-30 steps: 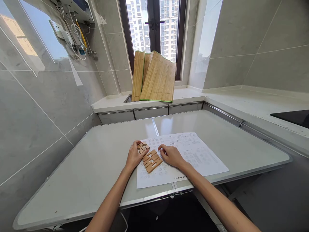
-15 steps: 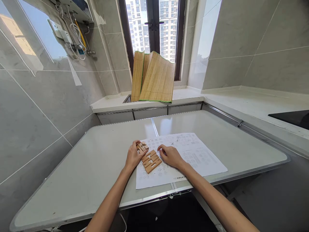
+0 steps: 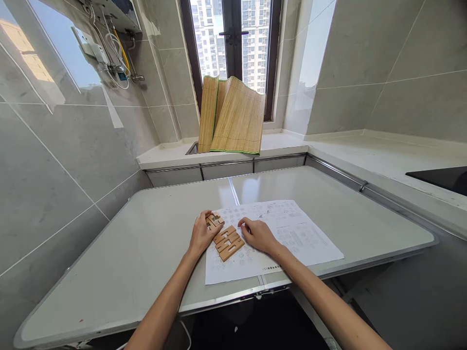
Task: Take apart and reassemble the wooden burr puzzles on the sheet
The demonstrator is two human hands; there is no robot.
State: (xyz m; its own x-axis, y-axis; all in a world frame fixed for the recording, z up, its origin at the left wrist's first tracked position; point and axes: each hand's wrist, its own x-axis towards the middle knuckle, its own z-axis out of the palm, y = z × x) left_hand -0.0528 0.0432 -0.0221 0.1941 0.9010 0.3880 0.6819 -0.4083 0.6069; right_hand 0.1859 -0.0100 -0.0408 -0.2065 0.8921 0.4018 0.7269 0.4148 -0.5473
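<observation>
My left hand (image 3: 201, 232) is closed around a small group of notched wooden puzzle pieces (image 3: 214, 219), thumb on the near side and fingers on the far side. Just in front of the thumb, several wooden pieces with slots (image 3: 229, 242) lie side by side on a printed sheet (image 3: 306, 238). To their right, my right hand (image 3: 258, 234) rests on the sheet with its fingers loosely bent and a gap at the thumb. Nothing shows in it. The undersides of its fingers are hidden.
The sheet lies across the metal seam of a pale folding table (image 3: 146, 248). Behind the table, a bamboo mat (image 3: 239, 119) leans at the window on a white ledge (image 3: 277, 142). A counter with a dark panel (image 3: 441, 179) runs along the right. Tiled wall (image 3: 54, 160) borders the left.
The wooden pieces under my left hand have shifted very slightly, and the thumb sits a little further over them. My right hand and the slotted pieces have stayed in place.
</observation>
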